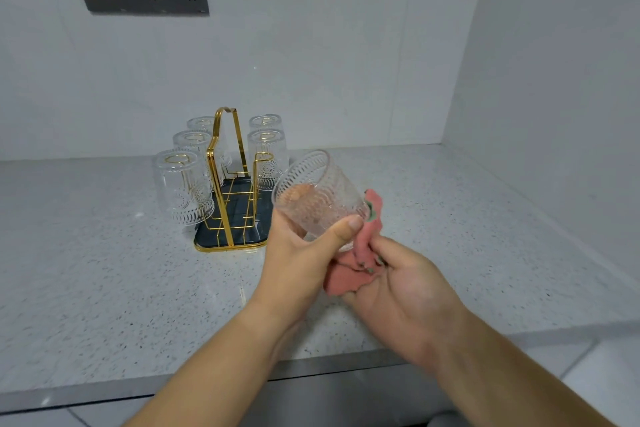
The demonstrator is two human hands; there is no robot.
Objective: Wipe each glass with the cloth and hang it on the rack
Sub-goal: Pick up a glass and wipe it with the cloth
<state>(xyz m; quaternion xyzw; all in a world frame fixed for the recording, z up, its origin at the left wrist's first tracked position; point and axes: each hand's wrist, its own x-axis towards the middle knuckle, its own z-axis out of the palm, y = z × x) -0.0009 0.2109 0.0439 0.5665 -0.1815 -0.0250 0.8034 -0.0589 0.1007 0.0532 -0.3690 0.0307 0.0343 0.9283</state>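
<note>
Five embossed glasses (pixel 181 187) hang upside down on the gold wire rack (pixel 242 232), which stands at the far left of the speckled countertop (pixel 104 270). Just near and right of the rack, a sixth glass (pixel 318 198) is held tilted above the counter, its mouth towards the far left, with the left hand (pixel 301 253) curled round it and the thumb across its near side. Right hand (pixel 405 288) fingers pinch a bunched pink cloth (pixel 346 277) against the glass's base.
</note>
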